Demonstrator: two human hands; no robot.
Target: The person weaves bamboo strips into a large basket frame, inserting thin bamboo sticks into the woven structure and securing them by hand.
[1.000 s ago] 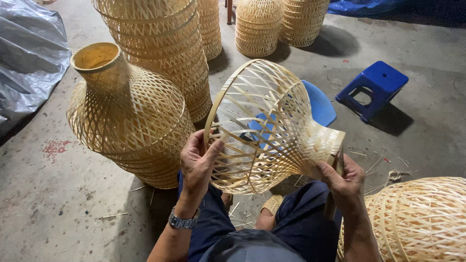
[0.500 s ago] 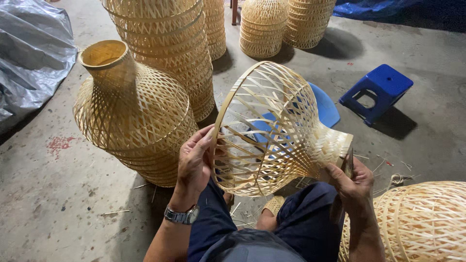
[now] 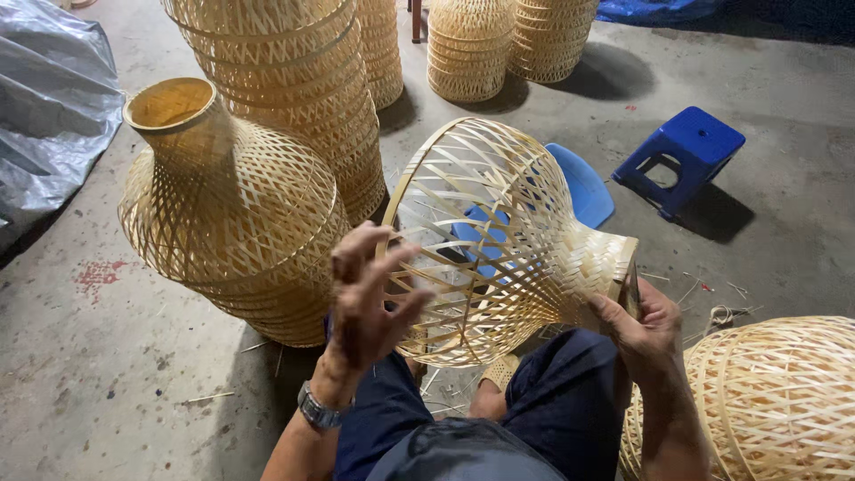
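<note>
- Concrete floor [image 3: 107, 374]: bare grey surface at lower left and across the upper right; these are the widest open stretches around the seated person.
- Tall stack of nested woven shades [image 3: 294, 98]: rises out of the top edge and closes off the room directly ahead; two shorter stacks [image 3: 512, 44] stand further back, well apart from the hands.
- Vase-shaped bamboo shade [image 3: 227, 209]: upright on a pile of like pieces, narrow neck up, just beside the left forearm and hemming in the left side.
- Rounded woven shade [image 3: 775, 401]: cut off by the lower right corner, near the right forearm.
- Grey plastic sheet [image 3: 49, 107]: runs along the left edge.
- Open-weave bamboo lampshade [image 3: 499, 240]: held tilted above the knees, wide rim towards the left, narrow woven neck towards the right; a blue seat [image 3: 583, 183] shows behind and through it.
- Blue stool [image 3: 681, 156]: alone on the floor at upper right.
- Left hand [image 3: 365, 298]: fingers spread apart, blurred, at the wide rim; contact with the strips looks likely, but a closed grasp cannot be told.
- Right hand [image 3: 646, 325]: fingers curled together round the neck's end, clamped on the lampshade.
- Wristwatch [image 3: 318, 412]: on the left wrist.
</note>
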